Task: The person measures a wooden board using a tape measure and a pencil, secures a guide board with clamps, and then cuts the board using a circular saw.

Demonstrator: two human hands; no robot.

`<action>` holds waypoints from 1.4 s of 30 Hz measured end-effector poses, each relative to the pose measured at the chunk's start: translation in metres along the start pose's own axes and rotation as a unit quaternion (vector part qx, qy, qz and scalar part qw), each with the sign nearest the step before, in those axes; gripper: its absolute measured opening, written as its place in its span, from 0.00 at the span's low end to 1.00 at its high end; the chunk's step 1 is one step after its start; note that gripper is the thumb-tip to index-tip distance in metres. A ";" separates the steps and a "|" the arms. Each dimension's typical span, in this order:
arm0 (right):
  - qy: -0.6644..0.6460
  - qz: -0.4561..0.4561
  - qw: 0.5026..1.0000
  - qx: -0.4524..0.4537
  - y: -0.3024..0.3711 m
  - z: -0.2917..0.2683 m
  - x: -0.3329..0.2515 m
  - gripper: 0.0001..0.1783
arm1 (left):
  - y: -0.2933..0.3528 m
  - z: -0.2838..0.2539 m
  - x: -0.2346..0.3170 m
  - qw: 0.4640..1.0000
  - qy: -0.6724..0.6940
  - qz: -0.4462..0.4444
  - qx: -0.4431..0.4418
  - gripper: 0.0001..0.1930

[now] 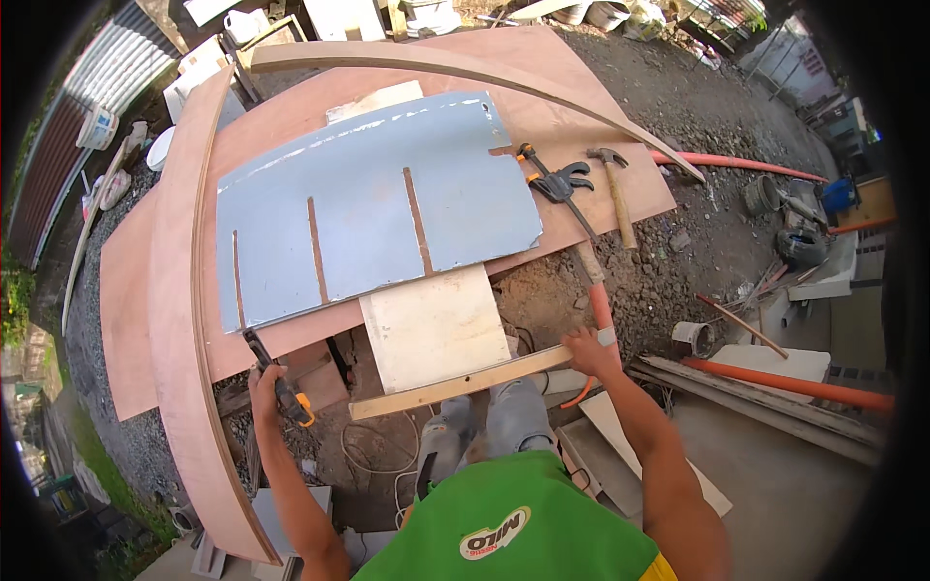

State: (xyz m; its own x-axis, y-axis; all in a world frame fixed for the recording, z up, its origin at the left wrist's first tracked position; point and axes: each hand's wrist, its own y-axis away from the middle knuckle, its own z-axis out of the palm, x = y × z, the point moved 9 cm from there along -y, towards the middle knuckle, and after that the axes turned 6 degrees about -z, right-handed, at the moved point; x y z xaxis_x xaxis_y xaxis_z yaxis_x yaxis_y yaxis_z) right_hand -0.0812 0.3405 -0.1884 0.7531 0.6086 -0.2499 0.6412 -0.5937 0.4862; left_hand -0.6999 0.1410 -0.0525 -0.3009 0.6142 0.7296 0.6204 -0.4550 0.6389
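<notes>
My left hand (265,389) is closed around a black and orange bar clamp (288,395). Its upper end reaches the near left corner of a blue-grey panel (373,208) with several brown slots. That panel lies on a large pinkish plywood sheet (131,290). My right hand (587,351) grips a narrow wooden strip (455,385) close to its right end. The strip runs across in front of my knees, along the near edge of a cream board (436,324). On the panel's right side sits a second bar clamp (559,184).
A hammer (617,198) rests on the plywood's right part. Long curved-looking wooden boards (184,290) lie at the left and across the far side. Orange pipes (775,378), a bucket (692,337) and rubble are on the right. A cable (387,472) coils by my legs.
</notes>
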 end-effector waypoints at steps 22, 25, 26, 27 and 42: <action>-0.271 0.294 0.858 0.322 -0.030 -0.144 0.261 0.25 | 0.142 0.635 0.140 0.613 -0.502 0.531 -0.299 0.38; -0.246 0.224 0.873 0.358 -0.061 -0.189 0.291 0.23 | 0.115 0.709 0.132 0.626 -0.520 0.504 -0.288 0.37; -0.240 0.212 0.884 0.341 -0.069 -0.194 0.300 0.23 | 0.104 0.728 0.132 0.645 -0.511 0.490 -0.288 0.37; -0.246 0.197 0.889 0.333 -0.076 -0.200 0.309 0.21 | 0.094 0.744 0.132 0.661 -0.505 0.478 -0.283 0.36; -0.503 0.114 0.817 0.257 -0.043 -0.096 0.164 0.18 | 0.061 0.513 -0.018 0.977 -0.083 0.176 0.085 0.19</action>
State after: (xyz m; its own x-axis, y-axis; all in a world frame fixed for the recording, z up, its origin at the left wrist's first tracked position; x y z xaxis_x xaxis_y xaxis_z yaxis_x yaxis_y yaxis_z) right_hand 0.0008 0.5165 -0.1703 0.4353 -0.1361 -0.8899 0.2502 -0.9313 0.2648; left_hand -0.2852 0.4331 -0.1515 0.0651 0.5410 0.8385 0.7801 -0.5516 0.2953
